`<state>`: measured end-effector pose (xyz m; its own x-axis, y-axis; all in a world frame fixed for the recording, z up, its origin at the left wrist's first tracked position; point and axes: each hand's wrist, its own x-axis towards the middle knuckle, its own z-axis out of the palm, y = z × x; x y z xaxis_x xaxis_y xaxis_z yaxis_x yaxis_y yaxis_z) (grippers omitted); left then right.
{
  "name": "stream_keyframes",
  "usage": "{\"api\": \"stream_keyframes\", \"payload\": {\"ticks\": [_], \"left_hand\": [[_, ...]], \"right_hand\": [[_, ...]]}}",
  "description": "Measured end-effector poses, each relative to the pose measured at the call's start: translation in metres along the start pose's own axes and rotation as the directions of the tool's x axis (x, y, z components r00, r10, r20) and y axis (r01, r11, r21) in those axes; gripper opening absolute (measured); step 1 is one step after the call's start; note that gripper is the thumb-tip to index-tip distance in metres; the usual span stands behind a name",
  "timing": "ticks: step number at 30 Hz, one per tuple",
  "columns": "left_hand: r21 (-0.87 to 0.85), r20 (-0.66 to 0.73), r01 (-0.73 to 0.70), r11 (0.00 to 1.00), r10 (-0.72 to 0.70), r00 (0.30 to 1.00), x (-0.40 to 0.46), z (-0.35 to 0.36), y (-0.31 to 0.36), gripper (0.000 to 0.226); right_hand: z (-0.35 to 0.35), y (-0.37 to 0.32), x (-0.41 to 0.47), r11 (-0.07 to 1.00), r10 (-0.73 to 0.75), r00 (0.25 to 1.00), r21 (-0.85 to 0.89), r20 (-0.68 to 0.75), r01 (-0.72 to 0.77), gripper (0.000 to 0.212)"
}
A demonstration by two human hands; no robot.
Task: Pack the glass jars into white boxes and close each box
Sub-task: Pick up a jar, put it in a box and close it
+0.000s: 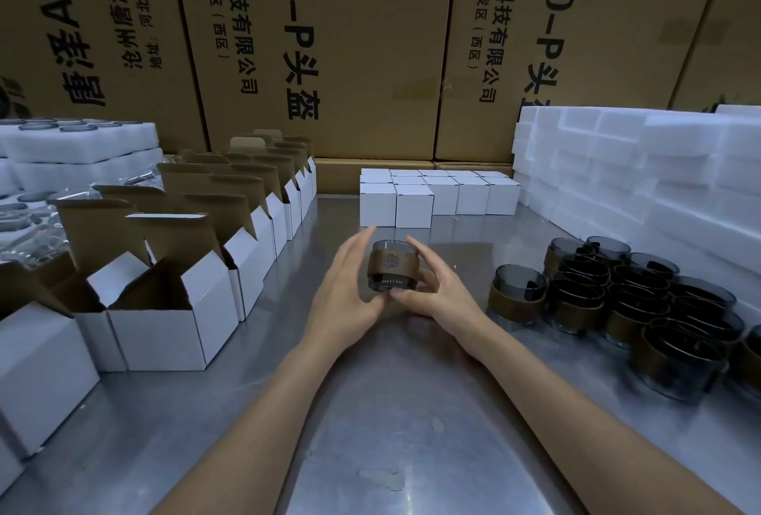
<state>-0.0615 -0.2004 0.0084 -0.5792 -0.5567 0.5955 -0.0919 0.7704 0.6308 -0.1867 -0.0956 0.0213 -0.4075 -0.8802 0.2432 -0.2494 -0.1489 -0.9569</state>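
Observation:
A dark glass jar [393, 265] with a brown band is held above the middle of the metal table [391, 411]. My right hand [436, 288] grips it from the right and below with curled fingers. My left hand [350, 288] lies against its left side with straight fingers. A row of open white boxes [164, 308] with raised brown flaps runs along the left. Closed white boxes [416, 197] stand in a block at the back centre. Several more banded jars [617, 292] are stacked at the right.
White foam blocks [659, 176] are piled at the back right, and foam trays with jars [78, 143] at the back left. Large brown cartons [329, 40] form a wall behind the table.

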Motion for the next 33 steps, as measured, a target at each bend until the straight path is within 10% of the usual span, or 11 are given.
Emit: {"api": "stream_keyframes", "payload": {"ticks": [12,21,33], "left_hand": [[0.022,-0.064,0.006,1.000,-0.005,0.998,0.000,-0.001,0.001,0.068],[0.190,-0.026,-0.170,0.967,0.178,0.984,-0.002,0.003,0.008,0.076],[0.157,-0.031,-0.070,0.985,0.076,0.997,-0.002,0.005,0.007,0.074]], "right_hand": [[-0.015,-0.005,0.013,0.927,0.285,0.935,0.188,0.209,-0.324,0.049],[0.004,0.004,0.008,0.979,0.167,0.978,0.138,-0.127,-0.149,0.061],[-0.017,-0.004,0.011,0.893,0.241,0.957,0.350,0.164,-0.284,0.033]]}}
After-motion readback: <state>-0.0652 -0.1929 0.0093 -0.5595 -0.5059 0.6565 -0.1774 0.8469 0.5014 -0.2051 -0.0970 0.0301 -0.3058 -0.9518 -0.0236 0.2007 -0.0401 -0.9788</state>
